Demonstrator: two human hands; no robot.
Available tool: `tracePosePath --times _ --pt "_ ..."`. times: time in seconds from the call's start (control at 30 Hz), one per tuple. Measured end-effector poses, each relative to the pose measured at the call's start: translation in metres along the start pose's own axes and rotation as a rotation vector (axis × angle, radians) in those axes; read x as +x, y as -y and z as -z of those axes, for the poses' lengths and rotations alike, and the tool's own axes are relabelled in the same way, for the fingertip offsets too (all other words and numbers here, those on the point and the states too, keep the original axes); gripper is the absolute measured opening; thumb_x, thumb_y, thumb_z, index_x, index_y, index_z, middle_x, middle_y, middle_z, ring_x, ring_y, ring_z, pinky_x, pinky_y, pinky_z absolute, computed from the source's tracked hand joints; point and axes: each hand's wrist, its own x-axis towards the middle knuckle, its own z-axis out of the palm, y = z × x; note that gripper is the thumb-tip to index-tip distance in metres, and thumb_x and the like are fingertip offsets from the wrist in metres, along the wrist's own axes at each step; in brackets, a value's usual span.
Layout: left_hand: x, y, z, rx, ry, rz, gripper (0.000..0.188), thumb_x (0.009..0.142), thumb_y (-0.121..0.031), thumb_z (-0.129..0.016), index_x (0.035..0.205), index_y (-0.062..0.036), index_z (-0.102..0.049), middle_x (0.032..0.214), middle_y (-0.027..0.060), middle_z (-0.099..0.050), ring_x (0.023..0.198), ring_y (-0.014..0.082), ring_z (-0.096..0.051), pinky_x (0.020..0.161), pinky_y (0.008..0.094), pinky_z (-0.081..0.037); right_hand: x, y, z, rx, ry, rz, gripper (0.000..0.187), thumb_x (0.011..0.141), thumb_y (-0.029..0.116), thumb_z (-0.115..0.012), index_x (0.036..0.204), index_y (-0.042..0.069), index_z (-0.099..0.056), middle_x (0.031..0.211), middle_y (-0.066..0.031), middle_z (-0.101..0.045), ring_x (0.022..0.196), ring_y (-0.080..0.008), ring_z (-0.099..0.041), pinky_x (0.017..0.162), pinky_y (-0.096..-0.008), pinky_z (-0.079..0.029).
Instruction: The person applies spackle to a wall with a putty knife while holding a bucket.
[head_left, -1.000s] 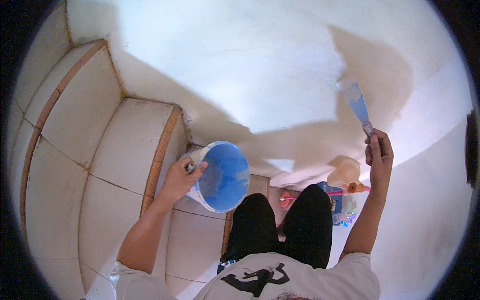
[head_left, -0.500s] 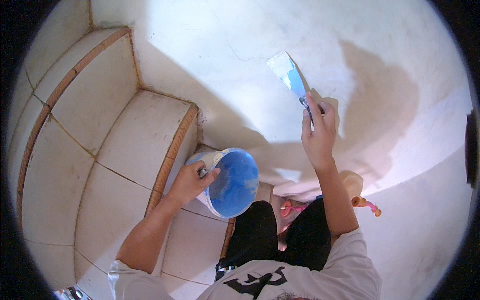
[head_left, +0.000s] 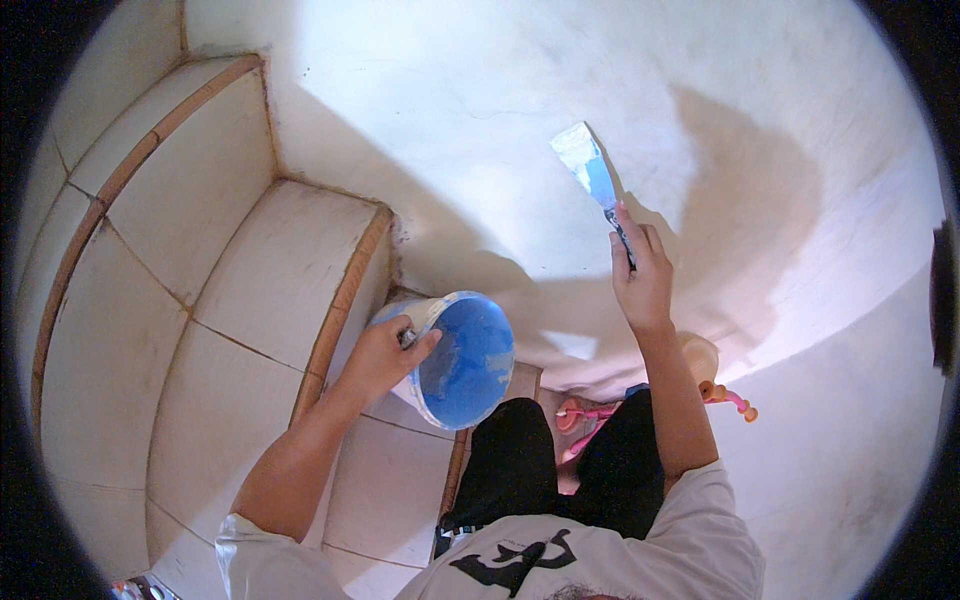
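Observation:
My right hand point(head_left: 643, 278) is closed round the dark handle of a putty knife point(head_left: 592, 170). Its blade points up and left against or just over the white wall point(head_left: 470, 110); whether it touches I cannot tell. White filler coats the blade's end, with blue showing nearer the handle. With my left hand point(head_left: 385, 357) I grip the rim side of a bucket point(head_left: 468, 365), tilted so that its blue inside faces right. Pale smears streak the inner wall. Something small and grey shows between my left thumb and fingers, mostly hidden.
Tiled stairs point(head_left: 275, 265) with brown edging climb at the left, beside the wall. Below my right forearm, a pink and orange object point(head_left: 735, 400) and a pale rounded thing point(head_left: 698, 355) are partly hidden. My legs in black trousers point(head_left: 510, 460) are beneath the bucket.
The putty knife and my right hand have moved slightly down and right, the blade turning a little more upright. The bucket has shifted a touch up and left in my left hand.

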Motion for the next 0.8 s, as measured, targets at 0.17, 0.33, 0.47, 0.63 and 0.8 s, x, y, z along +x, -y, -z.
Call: tracePosePath --times 0.17,0.33,0.47,0.63,0.8 --pt "0.001 0.0 -0.002 -0.028 0.013 0.041 0.052 0.09 -0.052 -0.071 0.096 -0.0003 -0.071 0.065 0.0118 -0.067 0.055 0.0187 -0.065 0.055 0.0371 -0.052 0.031 0.001 -0.025 -0.003 -0.077 0.086 0.044 0.097 0.013 -0.061 0.14 0.021 -0.058 0.102 -0.0195 -0.065 0.085 -0.0377 -0.066 0.071 -0.0452 -0.054" --pt "0.0 0.001 -0.004 -0.046 -0.016 0.05 0.052 0.09 -0.051 -0.072 0.095 0.0008 -0.07 0.064 0.0105 -0.066 0.054 0.0168 -0.063 0.054 0.0366 -0.051 0.024 0.003 -0.028 -0.07 -0.079 0.008 0.046 0.096 0.012 -0.061 0.141 0.02 -0.056 0.101 -0.0185 -0.065 0.085 -0.0385 -0.067 0.07 -0.0466 -0.054" --pt "-0.005 -0.004 0.001 -0.074 -0.001 0.073 0.051 0.092 -0.048 -0.071 0.09 0.0028 -0.068 0.069 0.0165 -0.067 0.062 0.0219 -0.066 0.06 0.0382 -0.051 -0.001 0.003 0.004 -0.085 0.022 -0.029 0.048 0.095 0.011 -0.062 0.142 0.019 -0.056 0.101 -0.0173 -0.065 0.083 -0.0392 -0.066 0.071 -0.0462 -0.054" --pt "-0.003 -0.011 0.003 -0.056 0.005 0.08 0.051 0.092 -0.047 -0.071 0.088 0.0035 -0.068 0.067 0.0159 -0.066 0.062 0.0205 -0.065 0.059 0.0377 -0.051 -0.022 -0.002 0.024 0.134 -0.01 0.009 0.036 0.1 0.014 -0.059 0.136 0.007 -0.057 0.097 -0.0115 -0.066 0.079 -0.0253 -0.067 0.068 -0.0399 -0.052" --pt "0.0 -0.009 0.003 -0.099 0.007 0.083 0.049 0.092 -0.045 -0.073 0.087 0.0038 -0.068 0.067 0.0146 -0.065 0.061 0.0183 -0.063 0.057 0.0362 -0.049 -0.006 0.017 0.017 0.728 0.168 -0.298 0.026 0.104 0.019 -0.056 0.122 0.0 -0.06 0.083 -0.0028 -0.063 0.065 -0.0078 -0.054 0.056 -0.0263 -0.043"
